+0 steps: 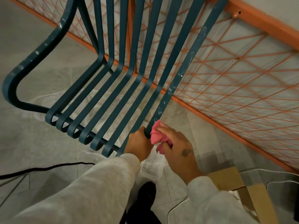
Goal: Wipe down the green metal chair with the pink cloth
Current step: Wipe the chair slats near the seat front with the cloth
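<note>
- The green metal chair [42, 49] is seen from above, standing on a pale floor covered with a thin plastic sheet [152, 167]
- The front end of its right-hand slats is gripped by the left hand [139, 144], fingers curled round the metal
- The pink cloth [157, 136] is bunched and held in the right hand [179, 152], pinched by curled fingers and pressed against the lower end of the outermost slat [170, 88]
- White smears are seen along that slat above the cloth
- An orange frame [242, 26] strung with crossed cords is leaned behind the chair
- Cardboard [226, 178] and a black cable [48, 167] are seen on the floor
</note>
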Tool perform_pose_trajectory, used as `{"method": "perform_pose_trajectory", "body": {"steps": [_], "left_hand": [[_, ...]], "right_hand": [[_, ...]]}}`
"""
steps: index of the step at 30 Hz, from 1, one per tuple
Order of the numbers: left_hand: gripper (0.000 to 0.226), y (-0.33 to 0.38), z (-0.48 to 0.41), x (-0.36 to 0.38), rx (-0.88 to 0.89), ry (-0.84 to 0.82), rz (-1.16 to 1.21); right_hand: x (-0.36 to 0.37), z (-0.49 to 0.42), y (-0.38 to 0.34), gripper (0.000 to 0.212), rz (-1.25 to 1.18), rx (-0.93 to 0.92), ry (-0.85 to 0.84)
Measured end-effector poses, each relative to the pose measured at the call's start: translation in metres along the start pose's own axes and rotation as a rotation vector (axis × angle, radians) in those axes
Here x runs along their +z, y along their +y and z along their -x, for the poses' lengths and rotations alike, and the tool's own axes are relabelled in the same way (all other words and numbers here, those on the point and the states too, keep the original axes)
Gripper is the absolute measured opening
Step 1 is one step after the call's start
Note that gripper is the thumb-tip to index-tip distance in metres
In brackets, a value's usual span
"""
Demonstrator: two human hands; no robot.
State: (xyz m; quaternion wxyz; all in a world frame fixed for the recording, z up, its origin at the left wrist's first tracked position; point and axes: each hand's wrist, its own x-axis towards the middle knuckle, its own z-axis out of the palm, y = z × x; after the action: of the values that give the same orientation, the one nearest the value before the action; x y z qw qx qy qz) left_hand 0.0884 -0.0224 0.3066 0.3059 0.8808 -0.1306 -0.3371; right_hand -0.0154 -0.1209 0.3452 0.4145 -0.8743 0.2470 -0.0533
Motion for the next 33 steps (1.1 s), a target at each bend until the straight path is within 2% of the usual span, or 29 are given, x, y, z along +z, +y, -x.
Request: {"method": "perform_pose_trajectory", "body": {"steps": [4,8,12,15,17,20,22,26,28,30,33], "left_hand": [[0.017,-0.008,-0.003,0.002,0.127,0.01,-0.071],[0.013,-0.005,-0.003,0.006,0.083,0.071,-0.036],[0.011,-0.002,-0.004,0.006,0.052,0.088,-0.012],[0.014,-0.001,-0.001,0.002,0.104,0.056,-0.046],[0.012,0.001,0.0,0.001,0.075,0.044,-0.024],[0.009,0.003,0.0,0.001,-0.005,0.048,0.02],[0.011,0.001,0.0,0.002,0.02,0.068,0.007],[0.012,0.0,0.0,0.0,0.178,0.047,-0.112],[0.01,0.001,0.001,-0.001,0.112,0.036,-0.068],[0.008,0.001,0.001,0.0,0.011,0.046,0.015],[0.01,0.002,0.0,0.002,0.019,0.073,0.017]], "right_hand": [[0.015,-0.005,0.016,0.051,0.359,-0.253,-0.035],[0.014,-0.026,0.022,0.058,0.473,-0.275,0.029],[0.017,-0.037,0.015,0.052,0.405,-0.235,0.021],[0.008,-0.028,0.018,0.046,0.324,-0.304,-0.12],[-0.002,-0.029,0.027,0.047,0.284,-0.298,-0.199],[-0.007,-0.042,0.037,0.047,0.288,-0.244,-0.091],[0.001,-0.045,0.029,0.054,0.283,-0.202,-0.058],[0.007,-0.025,0.014,0.05,0.178,-0.237,-0.213],[-0.003,-0.026,0.022,0.049,0.151,-0.217,-0.267],[-0.009,-0.035,0.032,0.045,0.177,-0.211,-0.2],[-0.003,-0.044,0.03,0.046,0.231,-0.162,-0.09]]}}
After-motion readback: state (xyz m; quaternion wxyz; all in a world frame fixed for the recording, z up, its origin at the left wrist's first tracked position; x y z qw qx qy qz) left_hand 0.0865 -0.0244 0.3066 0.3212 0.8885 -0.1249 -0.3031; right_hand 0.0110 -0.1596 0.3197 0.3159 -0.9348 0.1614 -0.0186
